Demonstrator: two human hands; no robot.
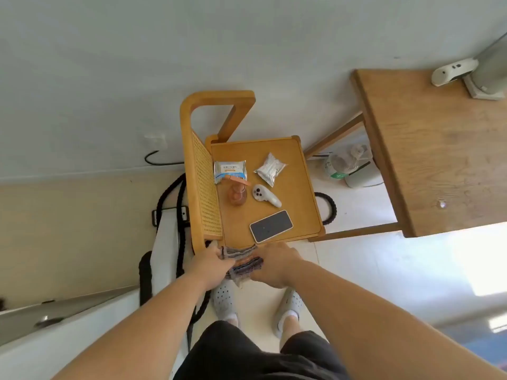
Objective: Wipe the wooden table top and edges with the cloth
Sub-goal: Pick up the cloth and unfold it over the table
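Right, both hands were down at the near edge of the small wooden bench [299, 209]. The left hand [212, 266] gripped the left end of the striped cloth [244, 259], its fingers [216, 252] curled tight round the fabric. The right hand [274, 266] clutched the other end, its fingers wrapped into the folds as well. The cloth sat bunched between the 2 hands, its upper fold right at the bench's front rim, close to the rattan side panel [205, 193].

On the bench top lay 5 things. A phone [271, 226] rested face up nearest the cloth, and a white controller [266, 197] lay just behind it. Beside the controller stood a small bottle [237, 197] with an orange cap. A wet wipes pack [230, 170] sat at the back left, touching the bottle, and a clear plastic bag [270, 168] at the back right. A larger wooden table [428, 149] stood off to the right, well apart. Below the hands, 2 white clogs [225, 300] were planted on the pale floor.
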